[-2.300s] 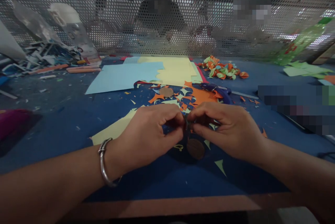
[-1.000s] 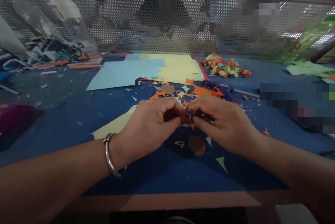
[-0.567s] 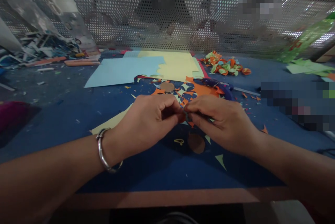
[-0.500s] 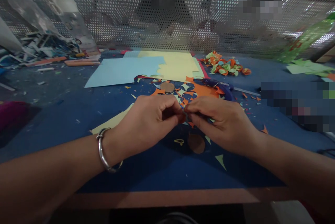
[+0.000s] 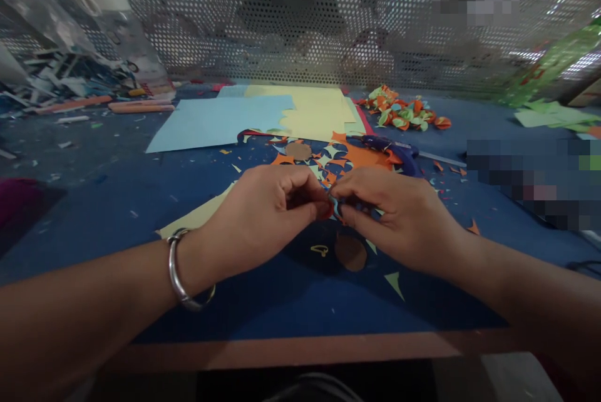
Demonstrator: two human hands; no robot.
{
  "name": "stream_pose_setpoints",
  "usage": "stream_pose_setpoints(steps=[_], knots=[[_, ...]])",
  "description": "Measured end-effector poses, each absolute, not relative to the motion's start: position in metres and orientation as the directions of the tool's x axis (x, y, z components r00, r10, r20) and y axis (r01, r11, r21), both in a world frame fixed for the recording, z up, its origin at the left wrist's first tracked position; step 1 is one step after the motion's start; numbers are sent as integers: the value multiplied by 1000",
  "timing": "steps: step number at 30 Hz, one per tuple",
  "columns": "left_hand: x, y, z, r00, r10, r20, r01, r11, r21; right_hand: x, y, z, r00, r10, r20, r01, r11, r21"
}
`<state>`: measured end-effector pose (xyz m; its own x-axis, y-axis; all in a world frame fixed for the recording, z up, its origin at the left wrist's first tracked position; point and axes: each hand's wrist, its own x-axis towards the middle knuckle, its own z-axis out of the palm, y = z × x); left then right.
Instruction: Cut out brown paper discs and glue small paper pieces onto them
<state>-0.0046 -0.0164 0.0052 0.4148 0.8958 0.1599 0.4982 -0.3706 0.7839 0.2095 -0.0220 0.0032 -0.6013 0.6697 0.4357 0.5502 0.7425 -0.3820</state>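
Note:
Close together over the blue table top (image 5: 263,308), my left hand (image 5: 267,220) and my right hand (image 5: 394,214) are both closed in a pinch. Between their fingertips is a small piece of coloured paper (image 5: 335,206), blue with some red; the fingers hide most of it. Below them lie a round brown disc (image 5: 350,254) and a small yellow loop (image 5: 320,251). Just beyond the fingers are paper scraps (image 5: 332,153), a cut orange sheet (image 5: 361,154) and another brown disc (image 5: 298,151). A blue glue gun (image 5: 399,150) rests on the orange sheet.
Behind are blue paper (image 5: 216,120), yellow paper (image 5: 319,114) and a pile of curled paper pieces (image 5: 408,115). A bottle (image 5: 126,39) stands left, a green bottle (image 5: 549,64) right. A perforated metal panel (image 5: 211,26) closes off the back, with people behind it.
The fingertips of my right hand have shifted slightly, and more of the blue and red paper shows between the hands. The whole view has moved a little.

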Motion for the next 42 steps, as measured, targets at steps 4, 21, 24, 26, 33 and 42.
stream_pose_setpoints(steps=[4,21,24,26,33,42], knots=[[-5,-17,7,426,888,172,517,-395,760,211,-22,3,-604,661,445,542,750,-379],[-6,-13,6,448,882,148,514,-390,764,210,-21,3,-611,657,442,544,754,-369],[-5,-13,4,435,893,118,470,-337,816,210,-21,3,-601,674,430,570,739,-360],[-5,-13,3,422,901,99,454,-305,838,210,-21,3,-598,676,430,576,736,-355],[-3,-14,6,434,897,79,478,-304,824,209,-21,4,-623,649,437,547,761,-349],[-8,-7,3,494,869,20,467,-285,837,209,-21,4,-643,665,379,547,745,-381]])
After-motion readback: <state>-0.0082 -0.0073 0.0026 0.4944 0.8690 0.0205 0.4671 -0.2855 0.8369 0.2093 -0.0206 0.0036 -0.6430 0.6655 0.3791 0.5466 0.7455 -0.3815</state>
